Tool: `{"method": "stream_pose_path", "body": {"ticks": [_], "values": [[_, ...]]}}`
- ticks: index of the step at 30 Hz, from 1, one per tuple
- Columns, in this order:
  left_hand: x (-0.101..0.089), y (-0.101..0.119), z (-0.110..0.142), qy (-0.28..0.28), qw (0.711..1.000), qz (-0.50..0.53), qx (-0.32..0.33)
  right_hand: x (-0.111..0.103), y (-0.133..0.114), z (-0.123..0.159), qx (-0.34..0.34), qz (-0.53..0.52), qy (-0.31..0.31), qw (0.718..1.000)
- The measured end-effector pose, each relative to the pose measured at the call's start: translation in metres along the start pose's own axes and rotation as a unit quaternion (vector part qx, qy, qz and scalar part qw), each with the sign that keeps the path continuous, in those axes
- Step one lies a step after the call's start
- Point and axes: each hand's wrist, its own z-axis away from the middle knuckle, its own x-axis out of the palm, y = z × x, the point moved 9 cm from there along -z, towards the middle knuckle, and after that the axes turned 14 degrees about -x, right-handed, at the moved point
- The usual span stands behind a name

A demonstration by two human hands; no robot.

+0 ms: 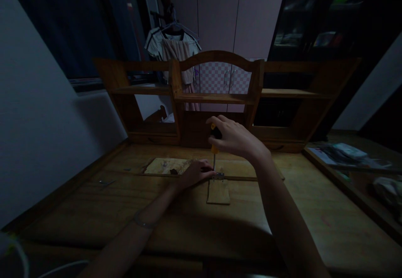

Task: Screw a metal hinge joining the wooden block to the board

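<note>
With the hinge as the clock's centre and twelve o'clock straight ahead, a wooden desk (103,211) spreads all around, and a wooden shelf unit (215,98) stands across its far side at twelve. A light-coloured long board (240,169) lies on the desk, running from about ten o'clock to two. The right hand (235,137), at one o'clock, has its fingers curled round the yellow and black handle of a screwdriver (214,149), held nearly upright with its shaft down to the hinge's left end. The left hand (196,173), at nine, has thumb and fingers close together at that end; whether they pinch anything I cannot tell. A small board (219,192) lies at six o'clock. The metal hinge (219,176) sits where the two boards meet.
</note>
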Motion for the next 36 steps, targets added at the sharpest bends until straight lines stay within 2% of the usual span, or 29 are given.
{"method": "stream_pose_path", "body": {"ticks": [3,8,13,19,25,31,36], "values": [[0.001,0.000,0.000,-0.002,1.000,-0.001,0.002,0.001,0.000,-0.001,-0.007,-0.002,0.001,1.000],[0.003,-0.004,-0.001,0.002,1.000,-0.010,-0.005,0.001,0.006,0.000,0.030,0.050,0.002,0.998],[0.001,-0.003,-0.001,0.008,1.000,-0.001,-0.002,0.003,0.004,0.001,0.011,0.019,-0.009,1.000],[0.001,0.001,0.000,0.000,1.000,-0.025,0.000,-0.001,0.007,0.003,0.037,0.056,0.011,0.998],[0.001,-0.001,0.000,0.000,1.000,-0.012,-0.001,-0.006,-0.007,0.003,-0.005,0.020,-0.007,1.000],[0.000,0.000,0.000,0.008,1.000,-0.015,-0.002,-0.005,0.000,0.002,0.050,0.093,-0.008,0.994],[0.000,-0.003,0.000,0.009,1.000,0.003,-0.011,-0.002,-0.003,0.001,0.014,0.053,-0.015,0.998]]}}
